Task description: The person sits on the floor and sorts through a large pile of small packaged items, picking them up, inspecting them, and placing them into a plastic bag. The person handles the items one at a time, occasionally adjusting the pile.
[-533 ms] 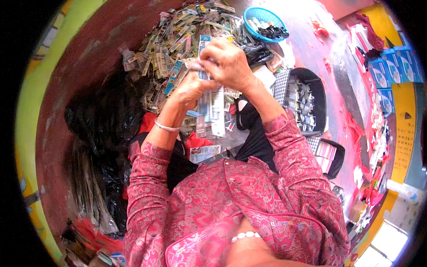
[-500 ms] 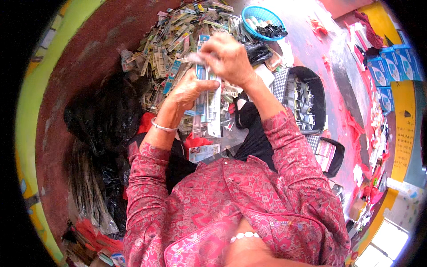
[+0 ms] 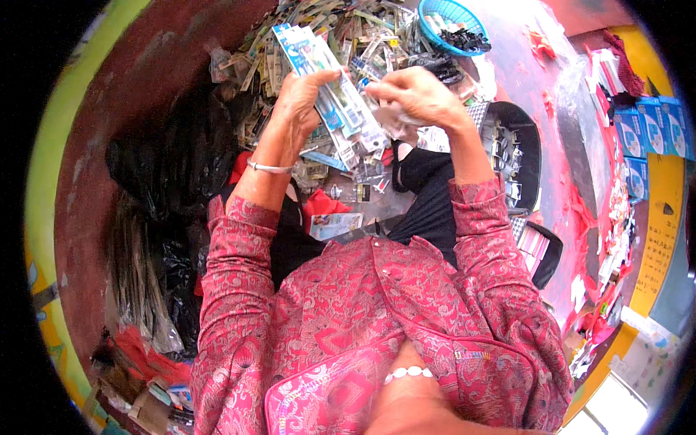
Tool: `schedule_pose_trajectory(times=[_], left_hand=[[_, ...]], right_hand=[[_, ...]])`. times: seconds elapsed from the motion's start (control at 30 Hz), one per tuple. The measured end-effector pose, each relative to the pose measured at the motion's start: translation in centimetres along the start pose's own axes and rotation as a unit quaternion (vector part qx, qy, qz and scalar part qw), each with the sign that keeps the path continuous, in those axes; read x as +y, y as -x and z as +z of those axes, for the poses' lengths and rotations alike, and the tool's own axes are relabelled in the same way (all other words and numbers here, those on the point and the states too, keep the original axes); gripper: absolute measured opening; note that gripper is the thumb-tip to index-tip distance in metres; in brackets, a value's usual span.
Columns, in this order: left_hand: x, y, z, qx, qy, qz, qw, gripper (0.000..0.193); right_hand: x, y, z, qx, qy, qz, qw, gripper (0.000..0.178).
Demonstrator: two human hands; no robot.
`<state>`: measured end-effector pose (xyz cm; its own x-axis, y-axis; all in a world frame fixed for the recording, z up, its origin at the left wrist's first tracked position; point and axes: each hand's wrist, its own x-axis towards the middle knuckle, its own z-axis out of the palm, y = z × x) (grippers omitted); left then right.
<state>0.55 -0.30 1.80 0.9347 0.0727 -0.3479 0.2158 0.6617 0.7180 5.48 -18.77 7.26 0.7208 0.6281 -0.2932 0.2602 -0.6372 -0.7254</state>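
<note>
At the left of the frame a black plastic bag (image 3: 167,174) lies bunched on the floor. Right of it, at upper centre, the left hand (image 3: 297,101) has its grip pinched on the left edge of some long packages (image 3: 332,98), thumb laid across their face. Their long axis slants from upper left to lower right, over a heap of strip-like packets (image 3: 355,32). The right hand (image 3: 420,98) is just right of the packages, apart from them, nearer their lower half; its fingers curl beside a blurred clear scrap (image 3: 395,122), and I cannot tell whether that grip is closed on it. Farther right are a blue basket (image 3: 471,14), higher up, and a black case (image 3: 529,138).
</note>
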Motion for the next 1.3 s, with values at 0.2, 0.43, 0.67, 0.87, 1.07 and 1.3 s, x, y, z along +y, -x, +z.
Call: schedule_pose_trajectory(times=[0.2,0.43,0.67,0.87,1.07,1.3], left_hand=[[0.8,0.7,0.8,-0.027,0.082,-0.044,0.995,0.032],[1.0,0.0,0.1,-0.017,0.094,-0.063,0.993,0.026],[1.3,0.2,0.0,-0.029,0.088,-0.057,0.994,0.027],[1.8,0.0,-0.9,-0.086,0.105,-0.163,0.977,0.018],[-0.5,0.9,0.3,-0.181,0.119,-0.258,0.942,0.032],[0.6,1.2,0.6,-0.215,0.198,-0.217,0.931,0.042]], right_hand=[[0.3,-0.4,1.3,-0.086,-0.09,-0.075,0.989,0.034],[0.8,-0.7,0.3,-0.112,-0.209,-0.058,0.97,0.023],[0.2,0.2,-0.4,-0.089,-0.279,-0.093,0.952,0.021],[-0.9,0.7,-3.1,0.282,0.225,-0.322,0.875,0.012],[-0.9,-0.2,-0.6,0.332,0.417,-0.398,0.747,0.018],[-0.4,-0.4,-0.9,0.395,0.442,-0.436,0.677,0.028]])
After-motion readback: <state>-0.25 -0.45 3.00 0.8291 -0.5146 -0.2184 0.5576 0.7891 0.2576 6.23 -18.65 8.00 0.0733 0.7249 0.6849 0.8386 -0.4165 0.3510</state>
